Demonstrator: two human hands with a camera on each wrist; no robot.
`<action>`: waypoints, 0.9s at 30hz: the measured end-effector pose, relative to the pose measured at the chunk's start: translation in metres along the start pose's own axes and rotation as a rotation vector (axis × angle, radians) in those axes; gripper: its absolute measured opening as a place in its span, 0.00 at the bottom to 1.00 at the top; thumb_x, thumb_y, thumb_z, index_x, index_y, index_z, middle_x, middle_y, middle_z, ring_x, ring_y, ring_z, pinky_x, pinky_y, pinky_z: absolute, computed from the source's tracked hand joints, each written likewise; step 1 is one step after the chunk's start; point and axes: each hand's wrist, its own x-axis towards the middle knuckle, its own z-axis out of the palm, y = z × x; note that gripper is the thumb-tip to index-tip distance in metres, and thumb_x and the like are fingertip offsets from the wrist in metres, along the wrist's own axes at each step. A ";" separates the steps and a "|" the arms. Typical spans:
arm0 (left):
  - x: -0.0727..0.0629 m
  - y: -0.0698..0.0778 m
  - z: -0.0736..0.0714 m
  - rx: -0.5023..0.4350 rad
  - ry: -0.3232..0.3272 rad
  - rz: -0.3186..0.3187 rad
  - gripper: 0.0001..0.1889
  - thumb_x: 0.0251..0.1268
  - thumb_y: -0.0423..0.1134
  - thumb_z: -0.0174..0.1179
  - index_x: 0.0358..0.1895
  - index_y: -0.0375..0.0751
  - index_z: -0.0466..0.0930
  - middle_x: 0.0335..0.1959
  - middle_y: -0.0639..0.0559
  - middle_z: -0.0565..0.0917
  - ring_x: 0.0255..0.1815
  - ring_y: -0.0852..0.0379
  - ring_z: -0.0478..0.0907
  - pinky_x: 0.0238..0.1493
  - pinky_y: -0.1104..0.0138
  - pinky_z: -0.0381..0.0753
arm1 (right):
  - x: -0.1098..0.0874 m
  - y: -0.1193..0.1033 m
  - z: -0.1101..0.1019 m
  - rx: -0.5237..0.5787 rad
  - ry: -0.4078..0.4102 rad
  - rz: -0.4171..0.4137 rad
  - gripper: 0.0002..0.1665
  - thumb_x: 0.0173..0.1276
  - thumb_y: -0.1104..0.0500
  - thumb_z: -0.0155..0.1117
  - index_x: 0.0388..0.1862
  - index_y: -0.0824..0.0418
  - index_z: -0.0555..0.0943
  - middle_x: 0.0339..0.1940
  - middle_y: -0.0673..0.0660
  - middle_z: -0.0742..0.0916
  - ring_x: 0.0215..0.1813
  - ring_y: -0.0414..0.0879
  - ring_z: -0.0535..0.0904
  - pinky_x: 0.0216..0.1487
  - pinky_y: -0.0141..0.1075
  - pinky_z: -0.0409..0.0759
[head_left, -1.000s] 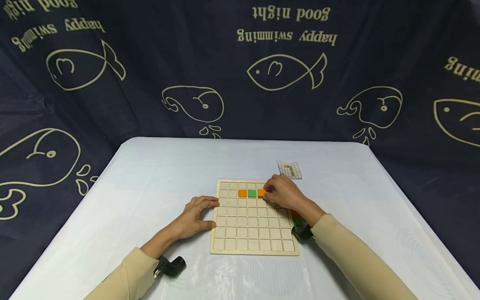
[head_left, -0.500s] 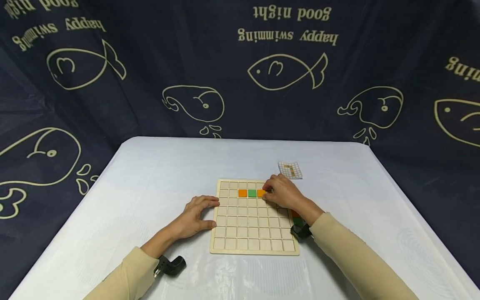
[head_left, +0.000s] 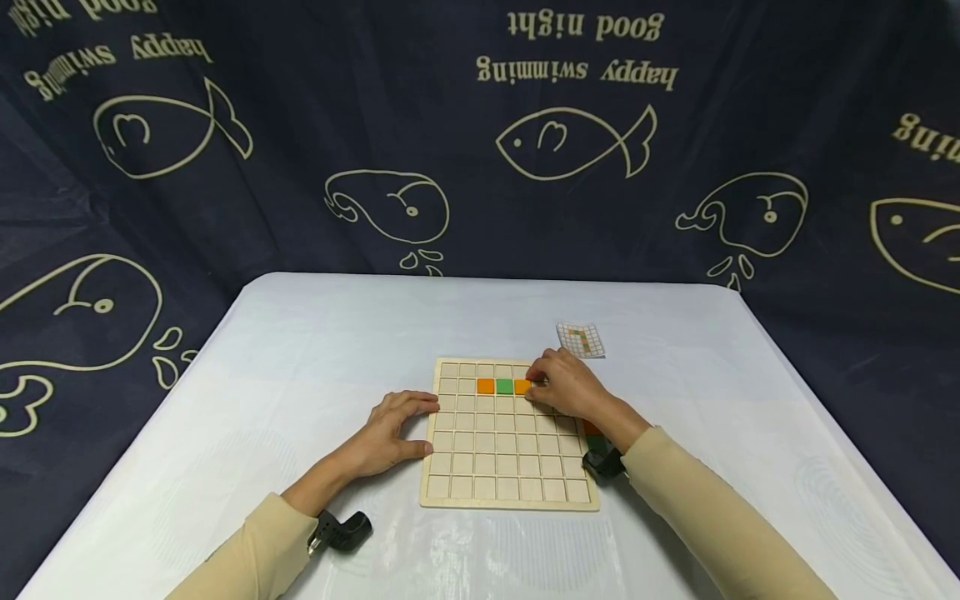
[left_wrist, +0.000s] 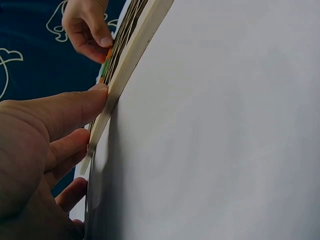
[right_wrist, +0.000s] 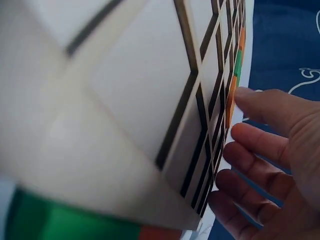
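A light wooden grid board point(head_left: 484, 464) lies on the white table. In its second row from the far side sit an orange tile point(head_left: 486, 386), a green tile point(head_left: 505, 386) and a second orange tile point(head_left: 522, 387). My right hand point(head_left: 568, 385) pinches this second orange tile with thumb and index finger; in the right wrist view the thumb is right on the orange tile point(right_wrist: 231, 102). My left hand point(head_left: 386, 435) rests at the board's left edge, thumb and fingers spread apart. The left wrist view has the left thumb point(left_wrist: 75, 107) against the board's side.
Beyond the board's far right corner lies a small pattern card point(head_left: 581, 340) printed with a coloured grid. More tiles, green point(right_wrist: 65, 217) and orange point(right_wrist: 159, 233), lie by the board's right edge, partly hidden under the right wrist. A dark blue printed curtain point(head_left: 480, 225) hangs behind the table.
The second orange tile, slightly skewed and raised a second ago, now sits level in its cell beside the green tile. My left hand has stayed at the board's edge.
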 end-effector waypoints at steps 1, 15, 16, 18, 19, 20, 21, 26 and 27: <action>0.000 0.000 0.000 0.002 0.000 0.001 0.29 0.52 0.39 0.69 0.60 0.42 0.74 0.66 0.52 0.70 0.69 0.46 0.58 0.66 0.45 0.50 | -0.001 0.000 -0.001 0.010 0.001 0.006 0.16 0.59 0.50 0.68 0.44 0.56 0.84 0.38 0.51 0.81 0.41 0.45 0.71 0.44 0.39 0.72; 0.000 0.000 0.001 0.011 0.000 0.001 0.28 0.52 0.39 0.69 0.60 0.42 0.74 0.66 0.53 0.70 0.68 0.47 0.59 0.65 0.46 0.51 | -0.048 0.016 -0.028 0.116 0.072 0.050 0.17 0.61 0.51 0.66 0.47 0.58 0.83 0.44 0.53 0.81 0.52 0.53 0.74 0.50 0.49 0.74; 0.000 0.000 0.001 0.009 0.000 0.000 0.28 0.52 0.39 0.69 0.60 0.42 0.74 0.66 0.53 0.69 0.68 0.47 0.59 0.65 0.46 0.51 | -0.052 0.019 -0.029 0.107 0.076 0.054 0.17 0.61 0.51 0.66 0.46 0.58 0.83 0.44 0.53 0.81 0.51 0.52 0.74 0.49 0.48 0.74; 0.000 0.000 0.001 0.006 0.000 0.000 0.28 0.52 0.39 0.69 0.60 0.42 0.74 0.66 0.53 0.70 0.68 0.47 0.59 0.65 0.46 0.50 | -0.061 0.025 -0.028 0.089 0.082 0.069 0.16 0.60 0.52 0.67 0.45 0.58 0.83 0.43 0.52 0.82 0.47 0.50 0.73 0.46 0.46 0.73; 0.000 0.000 0.001 0.006 0.000 0.000 0.28 0.52 0.39 0.69 0.60 0.43 0.74 0.66 0.53 0.70 0.68 0.47 0.59 0.65 0.46 0.50 | -0.065 0.028 -0.028 0.080 0.085 0.074 0.16 0.60 0.53 0.68 0.45 0.58 0.84 0.42 0.52 0.82 0.46 0.49 0.73 0.44 0.44 0.73; 0.000 0.000 0.001 0.006 0.000 0.001 0.28 0.52 0.39 0.69 0.60 0.43 0.74 0.66 0.53 0.70 0.68 0.47 0.59 0.65 0.46 0.50 | -0.069 0.030 -0.028 0.074 0.088 0.079 0.15 0.59 0.54 0.68 0.44 0.58 0.84 0.41 0.52 0.82 0.46 0.48 0.73 0.44 0.43 0.73; 0.000 0.000 0.001 0.006 0.001 0.001 0.28 0.52 0.39 0.69 0.60 0.43 0.74 0.66 0.53 0.70 0.68 0.47 0.59 0.65 0.46 0.51 | -0.073 0.033 -0.027 0.075 0.090 0.087 0.15 0.59 0.54 0.68 0.44 0.58 0.84 0.41 0.52 0.82 0.45 0.48 0.73 0.44 0.42 0.72; 0.000 0.000 0.001 0.006 0.002 -0.001 0.29 0.51 0.39 0.69 0.60 0.43 0.74 0.66 0.53 0.70 0.67 0.48 0.60 0.65 0.46 0.50 | -0.086 0.044 -0.023 0.058 0.097 0.101 0.14 0.56 0.55 0.69 0.42 0.58 0.84 0.40 0.51 0.83 0.45 0.46 0.72 0.46 0.43 0.72; 0.000 0.000 0.001 0.007 0.002 -0.001 0.29 0.51 0.39 0.69 0.60 0.43 0.74 0.66 0.53 0.70 0.67 0.48 0.60 0.65 0.46 0.50 | -0.088 0.045 -0.023 0.053 0.096 0.104 0.15 0.56 0.55 0.70 0.42 0.57 0.85 0.40 0.51 0.83 0.44 0.45 0.72 0.47 0.43 0.72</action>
